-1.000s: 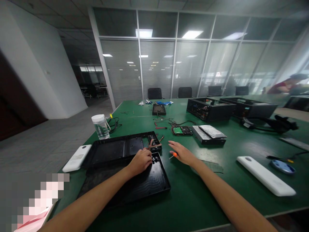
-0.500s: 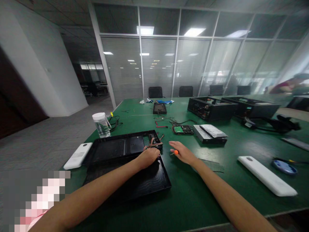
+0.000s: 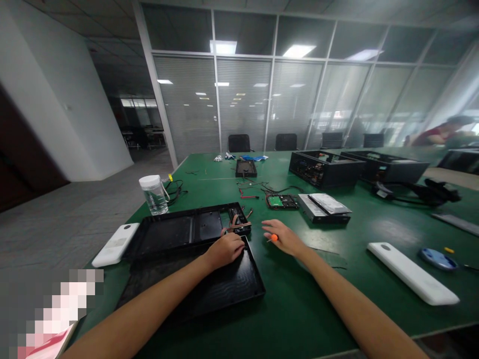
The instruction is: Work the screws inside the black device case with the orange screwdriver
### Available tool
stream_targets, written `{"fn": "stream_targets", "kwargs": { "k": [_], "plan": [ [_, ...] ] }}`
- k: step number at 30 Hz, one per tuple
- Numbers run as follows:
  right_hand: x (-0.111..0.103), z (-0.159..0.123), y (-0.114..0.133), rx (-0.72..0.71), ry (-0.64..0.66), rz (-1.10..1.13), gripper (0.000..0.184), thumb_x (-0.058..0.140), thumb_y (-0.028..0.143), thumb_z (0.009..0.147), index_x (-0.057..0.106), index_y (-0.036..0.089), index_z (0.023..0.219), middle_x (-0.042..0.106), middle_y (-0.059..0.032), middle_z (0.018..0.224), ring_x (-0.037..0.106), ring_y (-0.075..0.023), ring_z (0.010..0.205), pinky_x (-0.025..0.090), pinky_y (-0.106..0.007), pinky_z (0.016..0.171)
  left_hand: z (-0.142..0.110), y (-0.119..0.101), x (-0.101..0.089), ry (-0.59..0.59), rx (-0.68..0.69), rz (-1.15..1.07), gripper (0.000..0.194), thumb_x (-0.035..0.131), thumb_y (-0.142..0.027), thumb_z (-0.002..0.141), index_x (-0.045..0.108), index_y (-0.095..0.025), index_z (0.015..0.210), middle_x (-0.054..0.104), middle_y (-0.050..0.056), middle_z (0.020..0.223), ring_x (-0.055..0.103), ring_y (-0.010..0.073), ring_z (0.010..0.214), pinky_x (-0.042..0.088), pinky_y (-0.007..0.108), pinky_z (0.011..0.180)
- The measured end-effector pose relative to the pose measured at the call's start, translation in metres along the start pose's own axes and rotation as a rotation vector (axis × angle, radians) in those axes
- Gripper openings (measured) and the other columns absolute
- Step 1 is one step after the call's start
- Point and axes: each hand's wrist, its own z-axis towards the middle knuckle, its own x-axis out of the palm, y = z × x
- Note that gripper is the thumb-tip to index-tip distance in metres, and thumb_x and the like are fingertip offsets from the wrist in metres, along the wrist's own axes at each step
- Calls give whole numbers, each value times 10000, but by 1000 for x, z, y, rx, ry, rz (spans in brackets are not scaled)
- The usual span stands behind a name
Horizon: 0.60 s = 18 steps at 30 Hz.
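No legible text; only faint lettering on the clear bottle [image 3: 156,200], too small for reading.

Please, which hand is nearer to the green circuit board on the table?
Right. The right hand is on the near side of the green circuit board; the left hand is farther off, to the left, at the nearer black tray.

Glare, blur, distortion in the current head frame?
Head view: bright lights show in the glass partition; head view: pale glare on the green table, wavy sheen in the black tray; head view: person at far right soft and smeared, frame edges stretched wide-angle; head view: lower-left corner pixelated.
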Motion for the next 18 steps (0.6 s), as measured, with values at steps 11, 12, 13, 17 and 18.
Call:
{"fn": "stream_targets", "kwargs": {
  "k": [11,12,13,17,18],
  "plan": [
    [-9,1,2,8,8,30,315,382,339,901,636,195,1018,585,-105,1127,524,-203,1049,427,-369,892,-1,-4,18,-122,-91,-21,140,456,-196,880,578,-147,831,596,65,857,549,166,838,453,297,793],
    [-10,1,2,18,11,57,321,373,346,903,635,191,1004,603,-102,1093,543,-194,1016,433,-352,875,-1,-4,18,-122,-84,-7,138,450,-191,882,570,-147,829,592,66,864,547,167,841,456,299,794],
    [-11,1,3,41,13,83,326,365,354,905,636,188,981,625,-95,1042,566,-186,967,441,-331,846,-1,-4,18,-123,-78,6,140,440,-185,885,563,-148,829,589,68,872,545,168,846,457,302,797],
    [-16,1,2,262,2,103,391,349,440,894,621,185,774,644,-42,724,581,-159,673,428,-266,649,0,-6,17,-140,-71,27,145,406,-172,893,538,-145,838,582,76,899,539,173,871,459,312,817],
    [-16,1,2,313,-2,100,411,351,464,885,607,184,727,627,-29,667,561,-152,622,409,-256,613,0,-6,17,-143,-70,25,139,405,-168,892,533,-143,846,581,79,908,537,173,878,458,310,822]
  ]
}}
